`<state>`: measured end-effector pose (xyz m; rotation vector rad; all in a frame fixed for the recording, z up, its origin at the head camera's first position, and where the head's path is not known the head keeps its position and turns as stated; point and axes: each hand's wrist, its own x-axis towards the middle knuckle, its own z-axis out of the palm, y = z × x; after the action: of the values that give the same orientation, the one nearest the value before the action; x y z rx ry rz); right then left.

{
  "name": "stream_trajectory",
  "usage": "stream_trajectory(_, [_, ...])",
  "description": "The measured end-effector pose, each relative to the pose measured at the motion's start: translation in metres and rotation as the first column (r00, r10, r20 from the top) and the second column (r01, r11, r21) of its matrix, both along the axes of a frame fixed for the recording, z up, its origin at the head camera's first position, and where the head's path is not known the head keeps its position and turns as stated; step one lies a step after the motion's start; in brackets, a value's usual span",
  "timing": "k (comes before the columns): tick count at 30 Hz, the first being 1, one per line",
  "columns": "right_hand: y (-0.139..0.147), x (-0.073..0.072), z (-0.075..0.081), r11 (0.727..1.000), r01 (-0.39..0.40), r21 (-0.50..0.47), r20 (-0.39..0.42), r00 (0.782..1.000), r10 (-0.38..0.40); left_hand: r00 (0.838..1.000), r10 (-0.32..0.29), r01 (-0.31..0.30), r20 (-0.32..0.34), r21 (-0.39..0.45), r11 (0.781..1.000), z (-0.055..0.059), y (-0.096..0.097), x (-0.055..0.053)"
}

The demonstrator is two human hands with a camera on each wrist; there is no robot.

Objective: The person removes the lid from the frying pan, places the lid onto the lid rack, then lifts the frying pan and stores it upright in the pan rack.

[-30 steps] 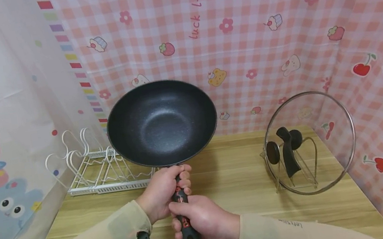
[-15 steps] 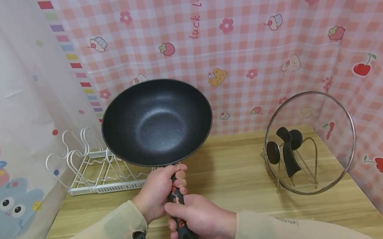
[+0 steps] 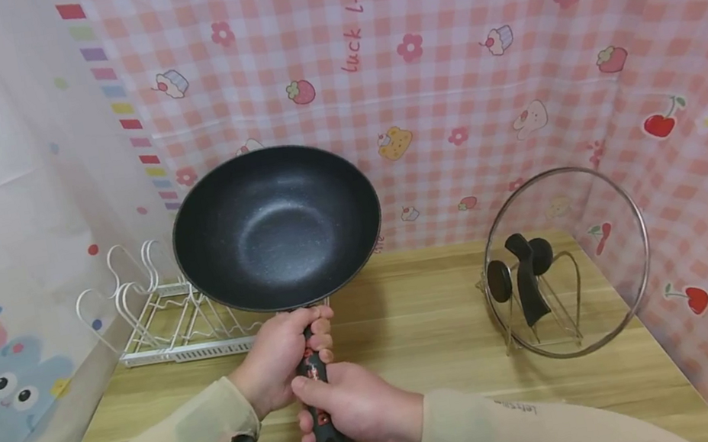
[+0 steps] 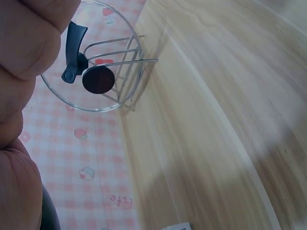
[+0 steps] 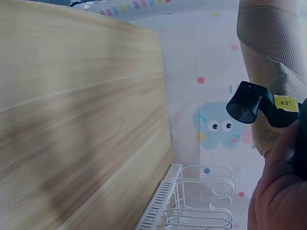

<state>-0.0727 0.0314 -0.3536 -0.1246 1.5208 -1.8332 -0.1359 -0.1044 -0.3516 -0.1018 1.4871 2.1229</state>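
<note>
A black wok (image 3: pixel 279 229) is held up over the table in the head view, its dark speckled inside facing me. My left hand (image 3: pixel 281 356) grips the handle close to the bowl. Lower on the same handle (image 3: pixel 323 431), my right hand (image 3: pixel 363 409) wraps round it with the thumb across the top, leaving the holed end showing. Curled left fingers (image 4: pixel 24 52) fill the left edge of the left wrist view. In the right wrist view part of a hand (image 5: pixel 283 196) shows at the lower right.
A white wire rack (image 3: pixel 190 351) stands at the back left, partly behind the wok. On the right, a glass lid (image 3: pixel 642 237) leans upright in a metal wire stand (image 3: pixel 574 294). The wooden table (image 3: pixel 441 331) meets a pink checked curtain (image 3: pixel 446 98) behind.
Both hands have carried the wok a little to the left, still gripping its handle. The head view has shifted slightly; the rack and lid keep their places.
</note>
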Motion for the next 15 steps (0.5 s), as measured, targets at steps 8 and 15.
stream_trajectory(8, [-0.0037, -0.0008, 0.0023, 1.0, -0.008, -0.002, 0.011, 1.0, 0.008, 1.0, -0.013, 0.013, -0.008, 0.029, 1.0, -0.0004, -0.0038, -0.0018])
stream_trajectory(15, [-0.0073, -0.0001, 0.0003, 1.0, 0.0, 0.0, 0.003, 1.0, 0.0, 1.0, -0.02, 0.02, -0.003, 0.029, 0.999, -0.0005, -0.0065, -0.0009])
